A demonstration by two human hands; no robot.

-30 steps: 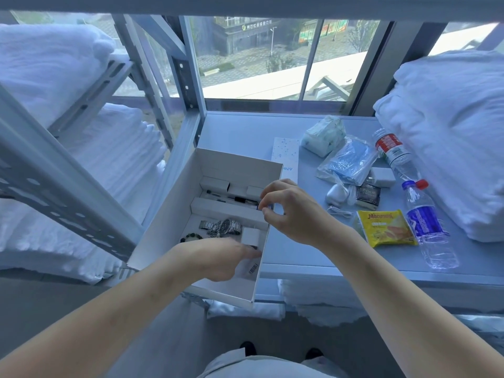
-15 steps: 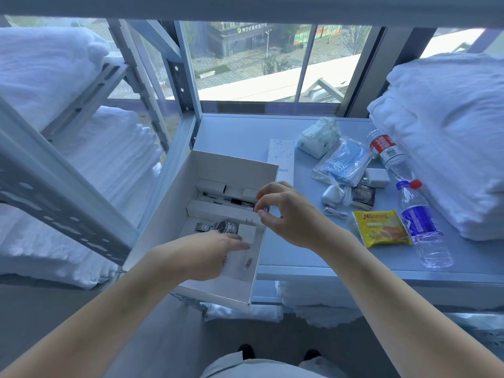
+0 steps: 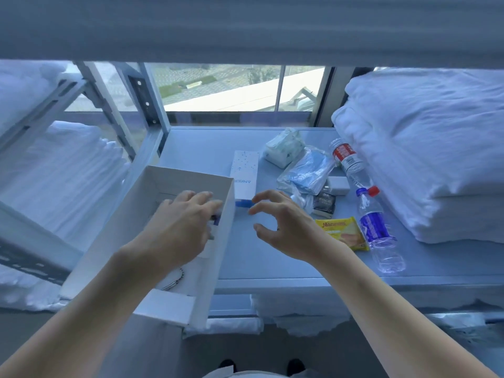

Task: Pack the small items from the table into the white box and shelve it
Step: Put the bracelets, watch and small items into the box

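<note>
At centre left of the frame, the white box (image 3: 131,230) sits open, hanging partly off the left front edge of the tabletop (image 3: 272,266). The left hand (image 3: 180,227) reaches down into it with fingers spread and only loosely bent; something small and blue shows beneath the fingers, but whether the grip closes on it cannot be told. Near the box's lower end a metal bracelet (image 3: 176,279) lies on its floor, partly hidden by the forearm.

Just right of the box wall, the right hand (image 3: 283,225) hovers over the tabletop, its grip apart, thumb and curved fingers holding nothing. Ahead of its fingertips lies a tall white carton (image 3: 245,175) with blue lettering, touching the box's far right corner.

Toward the centre right, more small items remain on the tabletop: a soft tissue pack (image 3: 283,148), a clear bag of blue masks (image 3: 308,170), a white charger (image 3: 338,185), a small dark packet (image 3: 324,203), a yellow snack packet (image 3: 343,233), and two plastic water bottles, one red-labelled (image 3: 350,162), one blue-labelled (image 3: 375,230). Folded white bedding (image 3: 425,148) fills the right side.
</note>
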